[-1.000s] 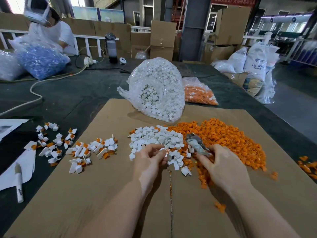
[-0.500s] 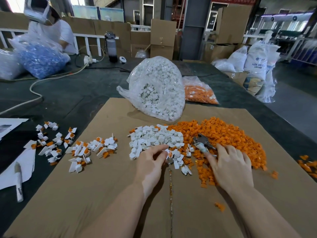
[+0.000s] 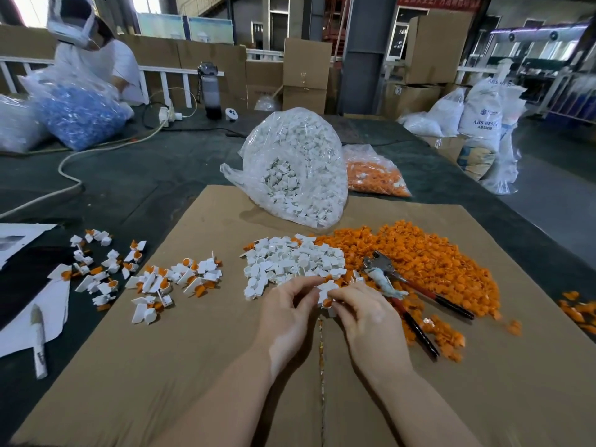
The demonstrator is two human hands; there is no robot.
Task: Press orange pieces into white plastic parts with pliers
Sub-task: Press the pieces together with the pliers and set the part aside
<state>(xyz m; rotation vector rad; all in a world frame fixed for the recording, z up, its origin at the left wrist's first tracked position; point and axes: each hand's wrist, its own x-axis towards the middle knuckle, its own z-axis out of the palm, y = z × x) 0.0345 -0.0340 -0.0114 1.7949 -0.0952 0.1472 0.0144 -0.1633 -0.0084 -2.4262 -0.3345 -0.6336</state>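
White plastic part sits pinched between my two hands, low over the cardboard sheet at the near edge of the piles; my left hand curls thumb and forefinger onto its left side, and my right hand pinches it from the right with the fingers bent close together; a bit of orange shows at its lower edge, though I cannot tell whether an orange piece is truly seated there or only lies behind it.

I judge the risks to be these: the piece is small and my hold is only by the tips, so a skewed push could tip the orange piece crooked or flick the part down into the loose heap; the pliers lie unheld on the orange pieces just right of my right hand, handles toward me, so I must let go with one hand to fetch them, and the pairing could slip apart in that change; if the jaws close off-centre, the plastic may crack.

Beyond my hands lies the heap of white parts, touching the orange pile; finished pieces are scattered to the left; farther off on the surface stand the bag of white parts and the bag of orange pieces.
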